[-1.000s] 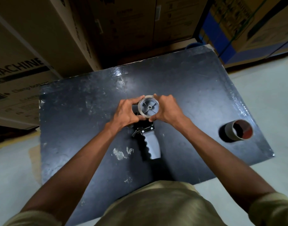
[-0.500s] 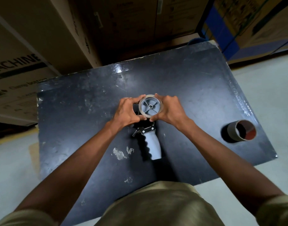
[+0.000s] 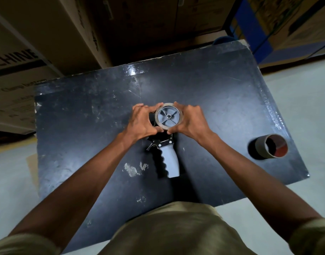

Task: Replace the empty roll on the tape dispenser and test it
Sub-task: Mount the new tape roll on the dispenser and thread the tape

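Here the tape roll [image 3: 169, 116] sits on the grey spoked hub of the tape dispenser [image 3: 168, 157], which lies flat near the middle of the black table [image 3: 84, 115] with its ribbed grey handle pointing toward the person. The 2 hands flank the roll: the left hand [image 3: 141, 122] grips its left edge, fingers curled over the far rim and thumb at the near rim, and the right hand [image 3: 191, 121] mirrors this on the right edge, so the roll is clasped between them. Both thumbs nearly meet just below the roll, above the dispenser's black metal frame. Well apart, near the table's right edge, the empty cardboard core [image 3: 270, 149] lies on its side with its open end facing the camera. Cardboard boxes [image 3: 47, 43] stand behind the table on a pale floor. Compared with 0.5 s ago, the hands remain in the same grip around the roll, and the dispenser and the core have not shifted on the table.
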### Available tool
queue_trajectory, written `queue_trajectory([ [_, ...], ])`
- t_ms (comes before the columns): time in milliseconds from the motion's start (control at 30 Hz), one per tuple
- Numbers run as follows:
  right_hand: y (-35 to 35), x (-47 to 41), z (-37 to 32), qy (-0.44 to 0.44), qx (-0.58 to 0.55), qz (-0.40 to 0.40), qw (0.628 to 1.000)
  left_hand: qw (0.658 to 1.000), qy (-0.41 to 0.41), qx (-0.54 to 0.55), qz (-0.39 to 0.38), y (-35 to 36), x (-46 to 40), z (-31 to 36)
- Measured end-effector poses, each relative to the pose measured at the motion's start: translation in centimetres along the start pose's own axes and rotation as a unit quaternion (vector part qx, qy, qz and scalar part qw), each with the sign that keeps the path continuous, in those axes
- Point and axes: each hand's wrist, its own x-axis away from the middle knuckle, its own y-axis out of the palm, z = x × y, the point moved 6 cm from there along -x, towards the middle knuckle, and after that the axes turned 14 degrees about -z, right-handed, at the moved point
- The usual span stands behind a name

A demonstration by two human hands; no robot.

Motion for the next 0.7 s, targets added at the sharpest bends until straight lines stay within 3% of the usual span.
queue_trajectory([
  [700,0.55,-0.42,0.40,0.001,0.012,-0.001,1.000,1.000,0.008,0.004,-0.005,0.59,-0.79,-0.61],
])
